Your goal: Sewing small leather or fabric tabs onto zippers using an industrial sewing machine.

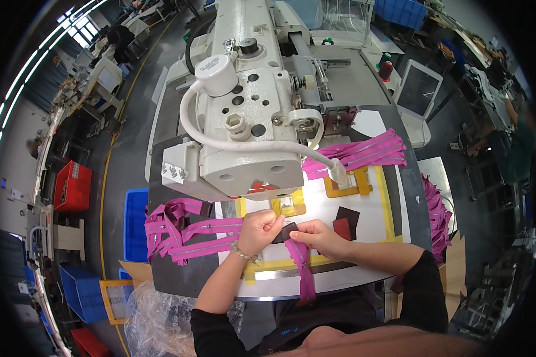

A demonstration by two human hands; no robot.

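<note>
In front of the sewing machine (253,160) a magenta zipper (302,271) hangs down over the table's near edge, with a dark patch (286,232) at its upper end. My right hand (320,238) pinches that end between thumb and fingers. Curled into a fist just left of the patch is my left hand (259,231); whatever its fingers hold, if anything, is hidden. More magenta zippers (181,231) lie to the left, partly behind my left hand. Right of my right hand are a dark red patch (342,228) and black patches (350,215).
Another zipper bundle (363,152) lies back right, near a yellow frame (348,183). The machine head overhangs the white work surface (268,253). A blue bin (136,226) stands left, above clear plastic wrap (161,318). More zippers (436,217) hang at the right.
</note>
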